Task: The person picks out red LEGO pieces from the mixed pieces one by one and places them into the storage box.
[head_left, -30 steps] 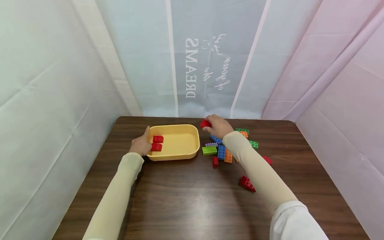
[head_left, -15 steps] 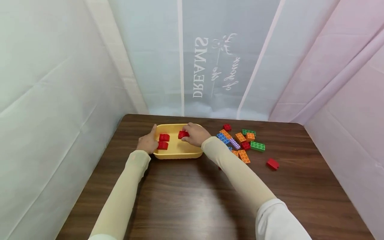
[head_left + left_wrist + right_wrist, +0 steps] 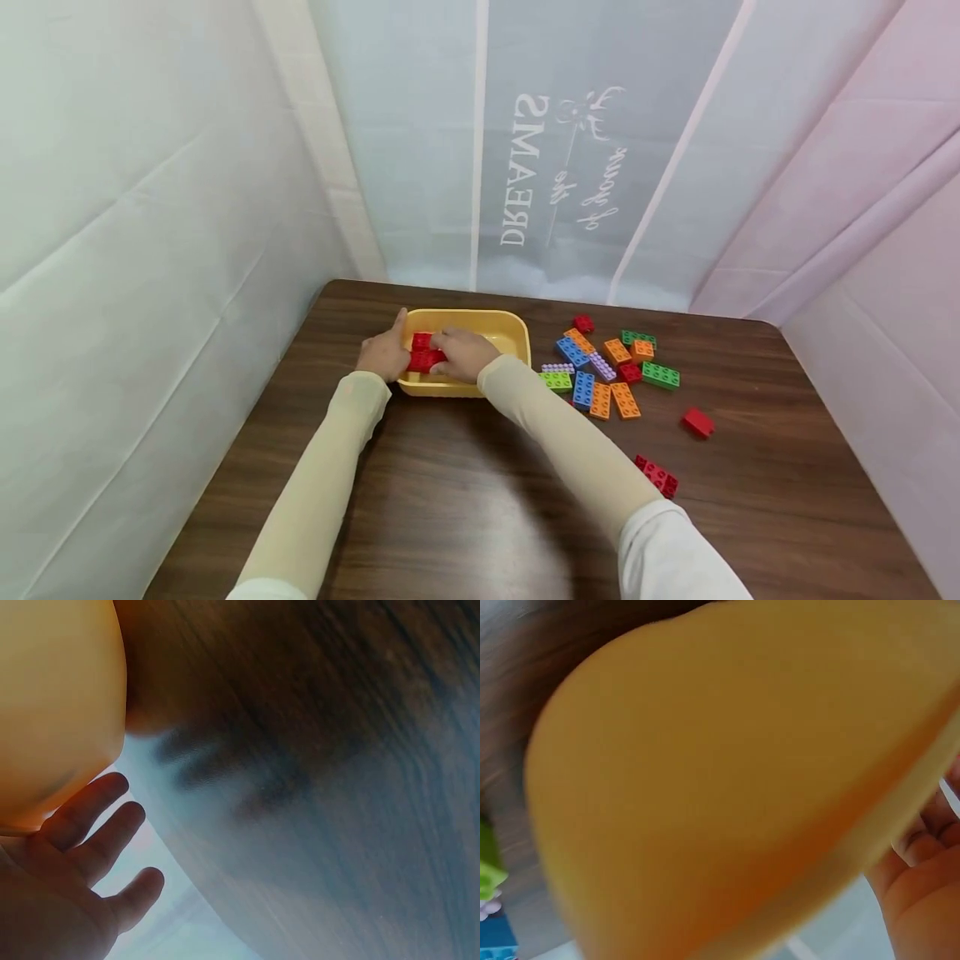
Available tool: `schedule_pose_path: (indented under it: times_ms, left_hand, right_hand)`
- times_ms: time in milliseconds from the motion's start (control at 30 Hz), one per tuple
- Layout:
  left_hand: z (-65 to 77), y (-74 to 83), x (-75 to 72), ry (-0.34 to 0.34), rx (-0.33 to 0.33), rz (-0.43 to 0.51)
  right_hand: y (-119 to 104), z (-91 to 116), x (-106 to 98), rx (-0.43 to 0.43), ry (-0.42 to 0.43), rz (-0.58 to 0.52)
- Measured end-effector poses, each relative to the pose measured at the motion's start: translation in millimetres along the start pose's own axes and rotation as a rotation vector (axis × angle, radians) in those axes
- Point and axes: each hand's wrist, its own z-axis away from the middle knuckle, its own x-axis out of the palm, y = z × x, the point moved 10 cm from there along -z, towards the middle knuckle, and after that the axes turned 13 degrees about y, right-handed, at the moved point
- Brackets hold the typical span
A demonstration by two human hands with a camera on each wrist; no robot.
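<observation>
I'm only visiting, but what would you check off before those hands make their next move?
1. Left hand touching the yellow tray at its left side: ok.
2. Right hand inside the tray, fingers on a red brick: ok.
3. That brick joined to its neighbour: cannot tell; the fingers cover part of it.
4. Only red showing in the tray: ok; the green bricks and blue bricks lie outside it.
5. Every red brick in the tray, if that's the aim: not ok; several loose red bricks lie on the table.
</observation>
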Motion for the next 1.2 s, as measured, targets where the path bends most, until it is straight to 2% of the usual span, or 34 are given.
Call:
schedule_pose_path:
  times_ms: [267, 467, 667, 900, 1200]
  left_hand:
    - [1.4, 7.4, -0.8, -0.006, 0.037, -0.012]
    - [0.2, 10.5, 1.9, -0.018, 0.027, -0.009]
    - [-1.5, 6.3, 2.4, -0.008, 0.022, -0.023]
    - [-0.1, 9.0, 1.8, -0.004, 0.045, -0.034]
    - [1.4, 6.4, -2.5, -0.002, 0.038, -0.038]
  right_hand:
    - [-12, -10, 20, -0.031, -0.089, 0.013]
    - [-7, -15, 36, -0.006, -0.125, -0.033]
    - [-12, -21, 45, 0.003, -0.16, -0.075]
    - [-15, -21, 42, 0.014, -0.155, -0.099]
    - [-17, -21, 36, 0.045, -0.121, -0.161]
